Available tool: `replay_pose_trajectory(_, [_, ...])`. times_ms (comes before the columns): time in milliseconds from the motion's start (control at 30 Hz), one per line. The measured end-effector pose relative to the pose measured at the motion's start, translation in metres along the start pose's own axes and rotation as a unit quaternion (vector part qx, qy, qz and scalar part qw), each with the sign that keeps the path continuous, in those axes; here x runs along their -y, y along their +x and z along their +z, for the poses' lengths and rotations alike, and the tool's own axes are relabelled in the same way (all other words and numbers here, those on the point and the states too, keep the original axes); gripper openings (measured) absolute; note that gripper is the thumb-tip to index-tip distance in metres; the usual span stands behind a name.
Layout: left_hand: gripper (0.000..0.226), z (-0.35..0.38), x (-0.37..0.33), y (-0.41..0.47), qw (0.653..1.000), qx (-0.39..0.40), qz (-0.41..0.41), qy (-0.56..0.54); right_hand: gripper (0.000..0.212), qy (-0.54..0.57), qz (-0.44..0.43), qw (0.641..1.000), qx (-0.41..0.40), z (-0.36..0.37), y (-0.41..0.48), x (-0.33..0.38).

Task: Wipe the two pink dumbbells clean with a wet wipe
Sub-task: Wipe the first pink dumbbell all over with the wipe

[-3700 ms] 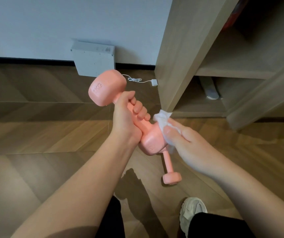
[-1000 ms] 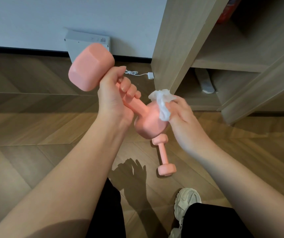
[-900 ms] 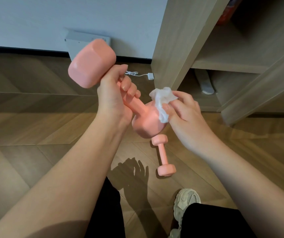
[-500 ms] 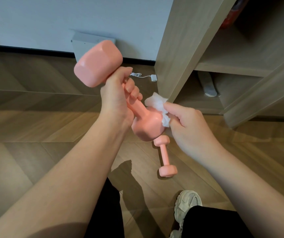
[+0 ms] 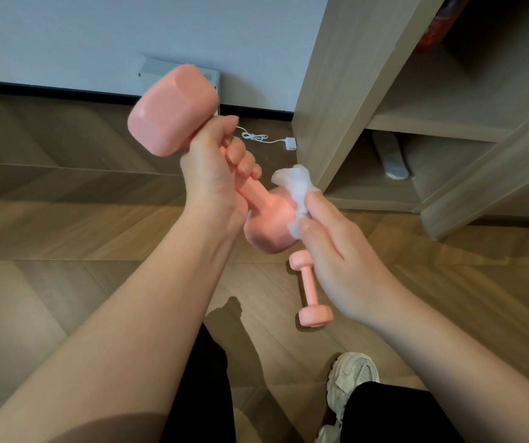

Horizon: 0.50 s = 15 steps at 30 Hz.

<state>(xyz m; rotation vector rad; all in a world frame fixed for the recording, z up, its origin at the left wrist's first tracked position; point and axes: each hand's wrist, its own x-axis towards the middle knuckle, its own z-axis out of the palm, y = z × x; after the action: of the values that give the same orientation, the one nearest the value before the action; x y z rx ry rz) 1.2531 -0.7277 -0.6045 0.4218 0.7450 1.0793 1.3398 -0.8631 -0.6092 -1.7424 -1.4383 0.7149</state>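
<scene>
Above the wooden floor [image 5: 65, 238], my left hand [image 5: 215, 177] curls its fingers round the handle of a tilted pink dumbbell [image 5: 173, 110], while my right hand [image 5: 336, 254] pinches the wet wipe [image 5: 296, 183] against its lower head. The second dumbbell [image 5: 308, 287] lies on the floor beneath my right hand.

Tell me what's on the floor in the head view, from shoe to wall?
Pale chunky sneaker → small pink dumbbell lying flat → white charger plug with coiled cable → flat white box against the wall.

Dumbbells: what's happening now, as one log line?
left hand: grips raised dumbbell; right hand: presses wet wipe on its lower end; other dumbbell: on floor
</scene>
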Motion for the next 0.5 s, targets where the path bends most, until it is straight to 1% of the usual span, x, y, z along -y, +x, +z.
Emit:
replay_pose_trajectory(100, [0.039,-0.001,-0.003,0.001,1.0,0.017,-0.015,-0.017,0.021,0.022,-0.002,1.0,-0.006,0.0,0.003,-0.001])
replay_pose_trajectory(167, [0.04,0.001,0.001,-0.002,0.999,0.041,-0.033,-0.007,0.038,0.043,0.035,0.998,0.003,-0.003,0.012,-0.003])
replay_pose_trajectory(233, [0.04,0.002,0.006,-0.004,0.998,0.056,-0.032,0.028,0.044,0.051,0.037,0.998,0.028,-0.003,0.016,-0.006])
replay_pose_trajectory(300, [0.039,0.003,0.008,-0.005,0.996,0.056,-0.016,0.063,0.04,0.048,0.019,0.997,0.052,0.001,0.01,-0.01])
replay_pose_trajectory(367, [0.039,0.002,0.007,-0.004,0.996,0.048,-0.003,0.07,0.023,0.013,0.016,0.998,0.055,0.007,0.003,-0.014])
replay_pose_trajectory(433, [0.04,0.0,0.006,-0.002,0.997,0.047,-0.006,0.062,0.014,-0.021,0.003,0.999,0.036,0.01,0.002,-0.017])
replay_pose_trajectory(467, [0.041,-0.001,0.006,-0.001,0.997,0.052,-0.012,0.059,0.011,-0.013,0.008,0.999,0.037,0.009,0.004,-0.018])
replay_pose_trajectory(500, [0.042,-0.001,0.007,-0.001,0.996,0.061,-0.019,0.059,0.018,0.0,0.017,0.999,0.038,0.007,0.008,-0.017])
